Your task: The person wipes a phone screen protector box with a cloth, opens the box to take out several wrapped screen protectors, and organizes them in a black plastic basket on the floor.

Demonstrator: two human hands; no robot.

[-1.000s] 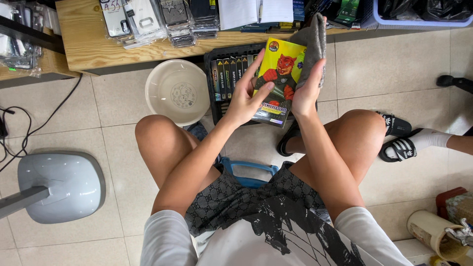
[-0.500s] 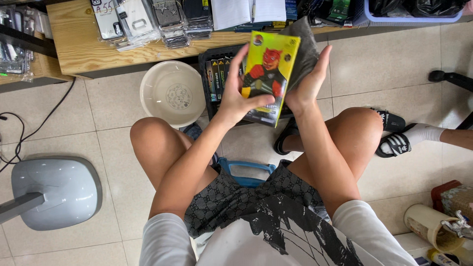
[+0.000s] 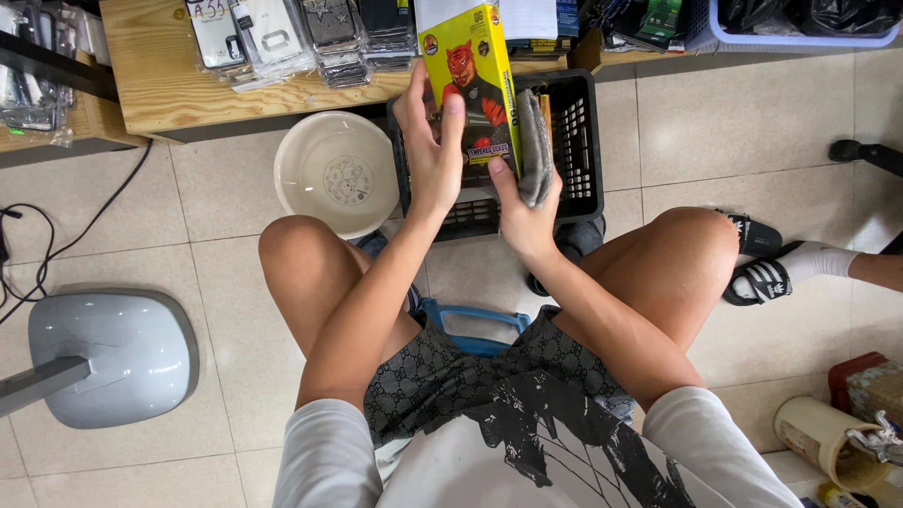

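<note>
I sit on a low stool with my knees apart. My left hand (image 3: 433, 155) grips a flat yellow package (image 3: 468, 80) with a red cartoon figure on it, held upright above a black plastic crate (image 3: 578, 141). My right hand (image 3: 527, 212) holds the package's lower right edge together with a folded grey cloth (image 3: 534, 141) pressed against its side. The crate stands on the tiled floor just in front of my knees.
A cream round bowl (image 3: 334, 169) sits left of the crate. A wooden shelf (image 3: 160, 85) behind carries packaged phone cases (image 3: 273, 38). A grey fan base (image 3: 108, 353) and cable lie at left. Another person's sandalled foot (image 3: 781, 273) is at right, boxes and a cylinder at bottom right.
The package has turned from tilted to upright and moved up and left over the crate. My right hand has dropped to its lower edge with the cloth.
</note>
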